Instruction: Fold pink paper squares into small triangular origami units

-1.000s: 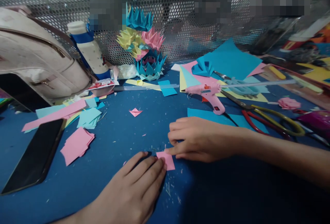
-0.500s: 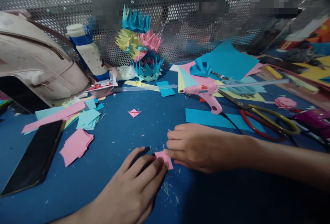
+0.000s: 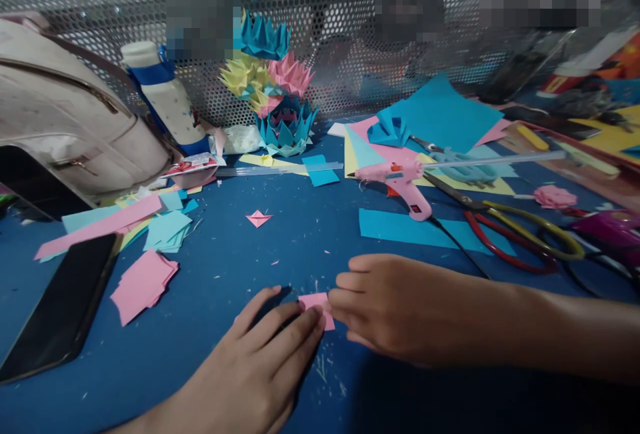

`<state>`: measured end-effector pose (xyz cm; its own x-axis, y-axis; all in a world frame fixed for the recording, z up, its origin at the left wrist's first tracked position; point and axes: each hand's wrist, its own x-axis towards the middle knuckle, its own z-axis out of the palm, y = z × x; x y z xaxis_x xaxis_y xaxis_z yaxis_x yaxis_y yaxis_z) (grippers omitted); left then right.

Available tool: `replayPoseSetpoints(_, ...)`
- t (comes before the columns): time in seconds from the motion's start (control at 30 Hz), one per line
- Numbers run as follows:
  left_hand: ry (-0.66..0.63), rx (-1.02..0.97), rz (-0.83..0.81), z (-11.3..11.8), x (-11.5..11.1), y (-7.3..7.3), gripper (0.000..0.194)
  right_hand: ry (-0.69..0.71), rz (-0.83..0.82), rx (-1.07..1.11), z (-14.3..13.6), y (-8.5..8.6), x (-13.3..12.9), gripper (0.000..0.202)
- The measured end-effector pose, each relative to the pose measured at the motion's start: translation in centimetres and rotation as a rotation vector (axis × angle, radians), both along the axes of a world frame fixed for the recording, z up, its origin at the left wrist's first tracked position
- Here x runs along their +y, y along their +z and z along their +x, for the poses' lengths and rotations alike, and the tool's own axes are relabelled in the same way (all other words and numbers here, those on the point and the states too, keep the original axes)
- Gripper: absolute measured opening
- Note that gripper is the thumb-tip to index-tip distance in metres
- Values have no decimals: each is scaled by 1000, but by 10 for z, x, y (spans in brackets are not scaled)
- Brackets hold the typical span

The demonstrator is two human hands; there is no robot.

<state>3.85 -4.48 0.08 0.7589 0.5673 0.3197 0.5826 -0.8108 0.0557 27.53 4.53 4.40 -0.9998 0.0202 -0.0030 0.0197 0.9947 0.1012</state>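
Note:
A small pink paper square [image 3: 313,300] lies on the blue table between my hands. My left hand [image 3: 273,347] rests at its left, fingers spread, with fingertips pressing on the paper. At the paper's right edge is my right hand [image 3: 390,307], its fingers curled together and the fingertips touching the edge; what they may pinch is hidden. A small folded pink piece [image 3: 258,219] sits farther back. To the left are a stack of pink squares [image 3: 143,285] and a stack of light blue squares [image 3: 169,231].
A pink glue gun [image 3: 400,177], large scissors [image 3: 520,234] and a blue strip [image 3: 390,226] lie at the right. Folded paper crowns [image 3: 285,129] and a bottle [image 3: 170,101] stand behind. A black phone [image 3: 63,311] is at the left.
My right hand has moved slightly down and to the right along the paper's edge. My left hand has stayed on the pink square.

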Motion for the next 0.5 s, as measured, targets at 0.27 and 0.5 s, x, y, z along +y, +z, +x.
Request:
replayPoseSetpoints(0.27,-5,-20,19,-2,1,-3,39,-70,-58,-79,2,11,12,13)
replayPoseSetpoints(0.5,-12,-30,44,-3,1,-6,38,-75,-79,-47,1,10,17,13)
